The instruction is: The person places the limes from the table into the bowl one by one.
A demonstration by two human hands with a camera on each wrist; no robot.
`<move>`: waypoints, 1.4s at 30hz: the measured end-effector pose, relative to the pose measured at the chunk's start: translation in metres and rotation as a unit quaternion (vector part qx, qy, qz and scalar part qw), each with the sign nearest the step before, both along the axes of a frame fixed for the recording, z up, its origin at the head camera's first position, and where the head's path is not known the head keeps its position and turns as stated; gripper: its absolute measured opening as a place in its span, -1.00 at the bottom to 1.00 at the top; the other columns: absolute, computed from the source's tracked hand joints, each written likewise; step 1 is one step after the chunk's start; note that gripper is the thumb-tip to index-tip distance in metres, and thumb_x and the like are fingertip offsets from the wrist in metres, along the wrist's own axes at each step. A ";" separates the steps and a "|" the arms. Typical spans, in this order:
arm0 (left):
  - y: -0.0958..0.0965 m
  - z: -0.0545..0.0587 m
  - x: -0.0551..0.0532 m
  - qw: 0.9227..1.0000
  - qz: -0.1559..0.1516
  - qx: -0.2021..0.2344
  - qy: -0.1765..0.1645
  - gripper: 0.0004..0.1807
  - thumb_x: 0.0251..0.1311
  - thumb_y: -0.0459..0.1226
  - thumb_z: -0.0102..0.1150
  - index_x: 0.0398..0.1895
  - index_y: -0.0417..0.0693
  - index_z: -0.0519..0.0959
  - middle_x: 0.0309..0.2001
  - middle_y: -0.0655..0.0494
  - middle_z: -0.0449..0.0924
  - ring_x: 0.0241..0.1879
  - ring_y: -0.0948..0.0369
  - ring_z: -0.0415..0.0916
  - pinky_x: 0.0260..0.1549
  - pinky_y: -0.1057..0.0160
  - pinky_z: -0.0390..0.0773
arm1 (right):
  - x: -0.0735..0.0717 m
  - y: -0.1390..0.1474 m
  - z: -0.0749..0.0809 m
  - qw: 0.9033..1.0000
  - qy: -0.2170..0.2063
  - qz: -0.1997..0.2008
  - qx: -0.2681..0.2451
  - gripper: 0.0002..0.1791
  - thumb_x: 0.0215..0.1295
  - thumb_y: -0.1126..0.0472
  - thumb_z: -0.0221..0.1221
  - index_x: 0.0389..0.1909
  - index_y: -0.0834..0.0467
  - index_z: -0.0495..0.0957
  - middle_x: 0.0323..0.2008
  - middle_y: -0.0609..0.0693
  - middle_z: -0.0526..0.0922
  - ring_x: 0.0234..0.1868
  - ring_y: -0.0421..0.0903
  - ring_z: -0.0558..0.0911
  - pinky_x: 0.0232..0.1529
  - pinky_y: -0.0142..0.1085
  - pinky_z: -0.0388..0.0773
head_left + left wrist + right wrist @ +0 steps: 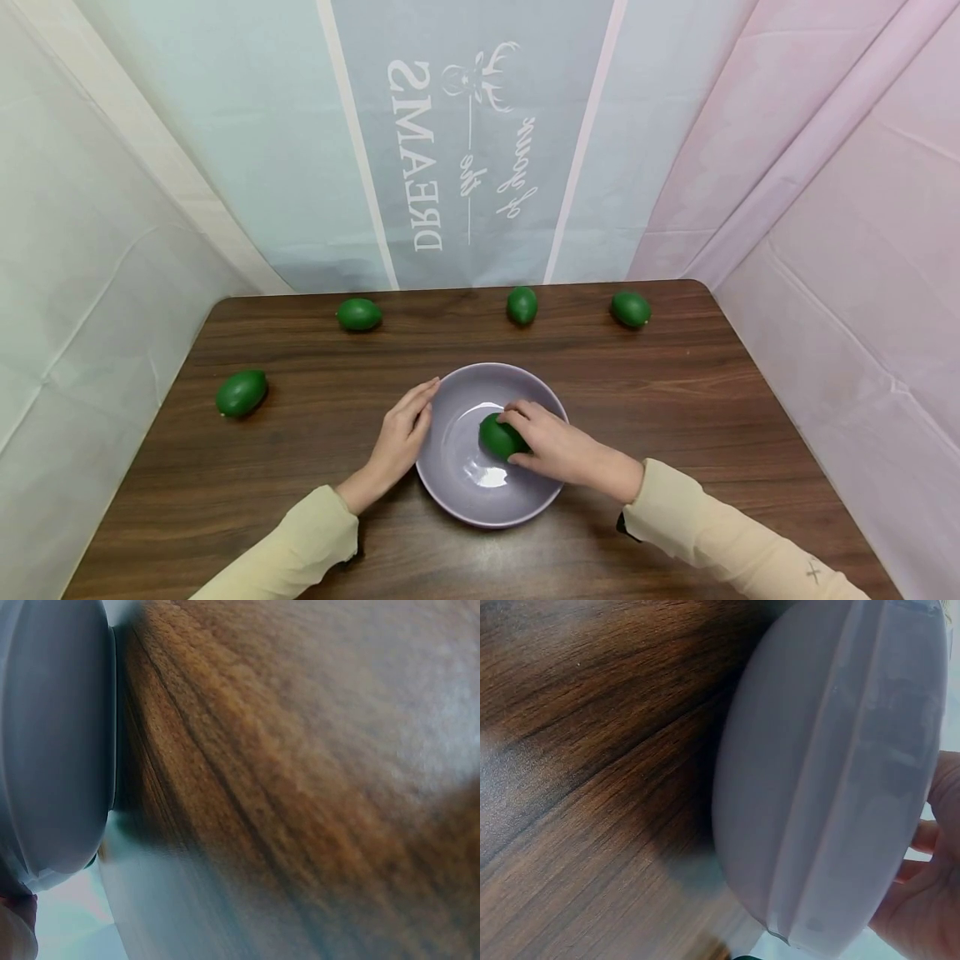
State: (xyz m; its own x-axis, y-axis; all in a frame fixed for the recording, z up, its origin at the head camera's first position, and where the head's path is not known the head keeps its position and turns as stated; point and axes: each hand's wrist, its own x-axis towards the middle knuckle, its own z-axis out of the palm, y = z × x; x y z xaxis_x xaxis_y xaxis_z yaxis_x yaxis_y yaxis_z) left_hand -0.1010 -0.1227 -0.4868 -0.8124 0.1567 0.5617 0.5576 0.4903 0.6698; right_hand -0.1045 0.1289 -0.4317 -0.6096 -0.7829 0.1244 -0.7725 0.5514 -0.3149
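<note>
A grey-purple bowl (pixel 453 479) sits on the wooden table in the head view. Inside its rim, my right hand (pixel 558 448) holds a green lime (pixel 495 437) between thumb and fingers, over the middle of the bowl. My left hand (pixel 399 435) rests against the bowl's left side, its fingers extended along the rim. In the left wrist view, the bowl's outer wall (pixel 56 735) fills the left edge, with a bit of finger below. The right wrist view has the bowl's side (pixel 810 780) hiding the lime, and part of the right hand (pixel 919 907) beyond the rim.
Along the table's back edge lie three limes: one at left (pixel 359 314), one near the middle (pixel 522 306) and one at right (pixel 631 309). Another lime (pixel 242 393) is near the left edge. Pale cloth walls (pixel 480 258) stand behind and beside the table (pixel 660 400).
</note>
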 end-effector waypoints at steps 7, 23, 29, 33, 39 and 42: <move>0.000 0.001 -0.001 1.000 -0.004 0.002 0.002 -0.66 0.19 -0.50 -0.05 0.05 -0.35 0.48 0.07 -0.17 0.48 0.09 0.06 0.42 0.10 0.24 0.36 | -0.001 0.000 0.000 1.000 0.010 0.007 -0.003 -0.49 0.02 0.16 0.32 -0.01 0.27 0.42 -0.06 0.09 0.44 -0.04 -0.03 0.46 -0.02 -0.22 0.47; 0.000 0.003 -0.001 1.000 -0.001 0.004 -0.001 -0.66 0.18 -0.51 -0.05 0.04 -0.35 0.48 0.07 -0.16 0.48 0.09 0.05 0.42 0.11 0.27 0.36 | -0.003 -0.001 0.003 1.000 0.023 0.003 0.002 -0.52 0.03 0.16 0.31 -0.03 0.25 0.43 -0.10 0.06 0.46 -0.08 -0.06 0.48 -0.07 -0.25 0.49; 0.000 0.003 -0.001 1.000 0.002 0.002 0.002 -0.66 0.17 -0.51 -0.04 0.03 -0.35 0.49 0.06 -0.13 0.49 0.08 0.05 0.43 0.12 0.33 0.34 | -0.005 -0.001 0.007 1.000 0.020 -0.006 0.009 -0.53 0.06 0.14 0.30 -0.03 0.25 0.44 -0.09 0.06 0.46 -0.08 -0.06 0.48 -0.07 -0.24 0.49; 0.000 0.004 -0.001 1.000 0.002 0.004 0.001 -0.66 0.18 -0.50 -0.04 0.03 -0.35 0.49 0.07 -0.11 0.49 0.08 0.05 0.43 0.12 0.36 0.33 | -0.007 0.000 0.010 1.000 0.020 -0.009 0.011 -0.54 0.07 0.14 0.28 -0.03 0.25 0.44 -0.09 0.06 0.46 -0.08 -0.06 0.47 -0.06 -0.23 0.49; 0.000 0.004 -0.001 1.000 -0.001 0.005 0.001 -0.65 0.17 -0.52 -0.04 0.04 -0.35 0.49 0.06 -0.16 0.49 0.08 0.04 0.43 0.11 0.33 0.35 | -0.010 0.001 0.013 1.000 0.024 -0.012 0.005 -0.57 0.08 0.15 0.27 -0.05 0.25 0.45 -0.11 0.05 0.46 -0.08 -0.06 0.46 -0.04 -0.22 0.48; 0.000 0.005 -0.001 1.000 -0.001 0.008 -0.002 -0.65 0.17 -0.52 -0.05 0.04 -0.35 0.49 0.05 -0.17 0.49 0.08 0.04 0.43 0.12 0.33 0.34 | -0.012 0.002 0.014 0.999 0.033 -0.013 0.000 -0.58 0.07 0.16 0.28 -0.07 0.25 0.45 -0.13 0.04 0.47 -0.09 -0.07 0.47 -0.04 -0.23 0.49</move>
State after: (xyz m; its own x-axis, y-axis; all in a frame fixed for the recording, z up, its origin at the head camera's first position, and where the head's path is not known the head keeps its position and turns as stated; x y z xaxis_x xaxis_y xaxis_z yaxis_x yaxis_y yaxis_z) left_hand -0.1021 -0.1231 -0.4821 -0.8137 0.1498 0.5616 0.5569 0.4777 0.6795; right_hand -0.1170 0.1305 -0.4181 -0.6206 -0.7664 0.1656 -0.7767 0.5721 -0.2634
